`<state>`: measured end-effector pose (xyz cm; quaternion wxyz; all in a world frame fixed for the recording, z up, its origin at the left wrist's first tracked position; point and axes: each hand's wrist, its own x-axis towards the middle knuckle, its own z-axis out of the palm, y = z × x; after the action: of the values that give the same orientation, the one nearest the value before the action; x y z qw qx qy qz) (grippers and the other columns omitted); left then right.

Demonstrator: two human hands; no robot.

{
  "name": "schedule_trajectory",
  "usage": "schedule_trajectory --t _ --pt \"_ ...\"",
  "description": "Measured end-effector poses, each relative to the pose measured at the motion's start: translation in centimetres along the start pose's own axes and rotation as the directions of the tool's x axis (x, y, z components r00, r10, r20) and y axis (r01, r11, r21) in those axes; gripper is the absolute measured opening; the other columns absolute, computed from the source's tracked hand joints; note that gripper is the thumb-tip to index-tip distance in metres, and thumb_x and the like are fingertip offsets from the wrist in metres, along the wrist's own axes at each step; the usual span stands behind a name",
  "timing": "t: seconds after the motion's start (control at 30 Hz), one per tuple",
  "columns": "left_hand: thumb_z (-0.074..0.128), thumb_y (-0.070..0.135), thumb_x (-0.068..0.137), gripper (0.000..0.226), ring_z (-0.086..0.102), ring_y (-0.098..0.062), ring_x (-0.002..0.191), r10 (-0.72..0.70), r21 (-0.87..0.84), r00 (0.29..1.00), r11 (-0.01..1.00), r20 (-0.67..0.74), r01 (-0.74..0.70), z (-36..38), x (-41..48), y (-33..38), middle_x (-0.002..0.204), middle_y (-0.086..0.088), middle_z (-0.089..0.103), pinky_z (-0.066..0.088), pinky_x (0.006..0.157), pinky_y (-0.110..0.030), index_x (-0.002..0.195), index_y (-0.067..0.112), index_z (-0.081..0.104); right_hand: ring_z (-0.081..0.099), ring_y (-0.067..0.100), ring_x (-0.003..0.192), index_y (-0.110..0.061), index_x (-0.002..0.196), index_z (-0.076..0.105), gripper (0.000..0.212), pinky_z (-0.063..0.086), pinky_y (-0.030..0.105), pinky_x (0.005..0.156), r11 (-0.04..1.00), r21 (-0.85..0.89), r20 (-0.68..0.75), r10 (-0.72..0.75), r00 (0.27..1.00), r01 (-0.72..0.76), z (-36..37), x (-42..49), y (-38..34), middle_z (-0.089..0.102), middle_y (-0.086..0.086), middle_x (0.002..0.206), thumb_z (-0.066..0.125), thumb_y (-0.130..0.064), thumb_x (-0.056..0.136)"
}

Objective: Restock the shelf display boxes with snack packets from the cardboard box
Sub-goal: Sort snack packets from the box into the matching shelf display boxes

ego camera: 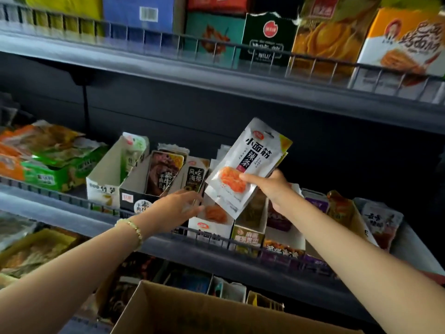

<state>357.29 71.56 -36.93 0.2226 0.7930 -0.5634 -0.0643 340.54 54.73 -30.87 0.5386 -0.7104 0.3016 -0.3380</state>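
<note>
Packets in green and orange (55,162) lie heaped at the left end of the middle shelf (48,208); they are not my concern. Along the shelf's front edge stand a pale display box (106,186) and then a dark one (142,191).

Just right of these my left hand (179,208) reaches in. Its fingers are straight and hold nothing, and their tips are at the near side of the white display box (212,229), which shows the same orange picture as my stack. I cannot tell whether they touch the card or only come close. Below, at the bottom edge of view, the cardboard box (192,314) stands open.

Above the white box my right hand (269,186) grips a small stack of snack packets (243,165). My thumb lies across the front and my fingers are behind, and the stack is tilted with its top leaning right.

Several things could go wrong from here. I hold the pouches low and to one side, and they look slick, so I judge they could fan apart. One could then slide out and drop over the wire rail (216,239) towards the shelf below.

The white box looks light. If I push the stack in before my left hand steadies it, it may skid back or tip. Packets already inside could buckle and block the new ones. The boxes to the right (248,235) stand close against it, so a careless angle could put the stack in the wrong one.
</note>
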Motion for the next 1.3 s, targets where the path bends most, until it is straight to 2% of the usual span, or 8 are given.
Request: schedule_trajectory --t 0.1,0.3,0.47,0.57,0.73,0.87,1.17,1.3 --pt "0.046 0.053 0.092 0.032 0.06 -0.011 0.091 -0.001 0.02 0.999 1.0 -0.045 0.002 1.4 0.9 -0.8 0.124 0.0 0.049 0.055 0.088 -0.038 0.116 0.034 0.057 0.061 0.012 0.092 -0.021 0.095 0.059 0.032 0.044 0.018 0.066 0.994 -0.111 0.0 0.002 1.0 -0.002 1.5 2.5 0.6 0.064 -0.007 0.094 0.082 -0.018 0.073" --pt "0.048 0.053 0.092 0.031 0.06 -0.009 0.092 0.011 0.019 0.997 1.0 -0.082 -0.01 2.8 1.2 -1.5 0.119 0.011 0.049 0.053 0.079 -0.028 0.106 0.029 0.061 0.046 0.018 0.125 -0.006 0.134 0.037 0.077 0.038 0.028 0.098 0.903 -0.43 0.214 0.101 0.972 0.001 3.0 3.7 2.7 0.049 0.002 0.131 0.082 -0.018 0.073" --pt "0.049 0.056 0.09 0.025 0.059 -0.009 0.09 0.039 0.007 0.99 0.999 -0.133 -0.038 3.1 1.4 -1.5 0.114 0.012 0.051 0.053 0.078 -0.03 0.092 0.033 0.056 0.028 0.024 0.14 -0.022 0.15 0.006 0.115 0.03 0.029 0.106 0.872 -0.454 0.25 -0.069 0.966 0.18 2.7 4.4 3.0 0.027 0.005 0.152 0.086 -0.013 0.067" --pt "0.05 0.055 0.09 0.024 0.059 -0.009 0.091 0.033 0.0 0.989 0.999 -0.145 -0.033 3.3 1.3 -1.6 0.114 0.013 0.051 0.053 0.078 -0.029 0.092 0.031 0.057 0.03 0.025 0.137 -0.033 0.147 0.004 0.116 0.032 0.032 0.104 0.781 -0.548 0.284 -0.165 0.945 0.301 2.1 4.5 3.2 0.024 0.006 0.153 0.086 -0.017 0.067" --pt "0.049 0.055 0.091 0.034 0.059 -0.009 0.089 0.013 0.002 0.989 1.0 -0.147 -0.013 3.4 1.3 -1.4 0.113 0.014 0.048 0.051 0.074 -0.026 0.099 0.025 0.062 0.043 0.021 0.125 -0.032 0.138 0.028 0.097 0.042 0.033 0.097 0.611 -0.693 0.271 -0.272 0.923 0.383 1.9 5.2 3.4 0.04 -0.002 0.141 0.089 -0.029 0.062" --pt "0.048 0.055 0.091 0.035 0.059 -0.014 0.09 -0.015 0.021 0.988 1.0 -0.152 0.019 3.6 1.0 -1.3 0.119 0.008 0.052 0.05 0.085 -0.035 0.101 0.025 0.062 0.038 0.02 0.13 -0.029 0.14 0.033 0.092 0.038 0.032 0.102 0.576 -0.719 0.289 -0.261 0.921 0.389 1.7 5.1 3.5 0.036 -0.002 0.146 0.086 -0.032 0.066" --pt "0.044 0.057 0.091 0.057 0.036 -0.014 0.134 -0.001 0.033 0.981 0.999 -0.195 0.008 3.6 -4.8 -0.1 0.145 0.006 0.039 0.032 0.109 -0.033 0.141 0.028 0.042 0.011 0.012 0.146 -0.029 0.149 0.025 0.073 0.015 0.029 0.113 0.505 -0.699 0.426 -0.274 0.862 0.506 -0.4 -0.6 1.8 0.007 -0.011 0.16 0.065 -0.036 0.089" --pt "0.011 0.09 0.07 0.096 0.027 -0.01 0.14 -0.063 -0.048 0.993 0.997 -0.103 0.058 4.1 -12.0 -0.2 0.149 0.012 0.033 0.027 0.113 -0.033 0.144 0.033 0.032 0.016 0.004 0.142 -0.035 0.148 0.025 0.064 0.024 0.026 0.11 0.575 -0.616 0.514 -0.225 0.828 0.539 -0.8 -6.8 2.5 0.009 -0.018 0.157 0.058 -0.04 0.092"
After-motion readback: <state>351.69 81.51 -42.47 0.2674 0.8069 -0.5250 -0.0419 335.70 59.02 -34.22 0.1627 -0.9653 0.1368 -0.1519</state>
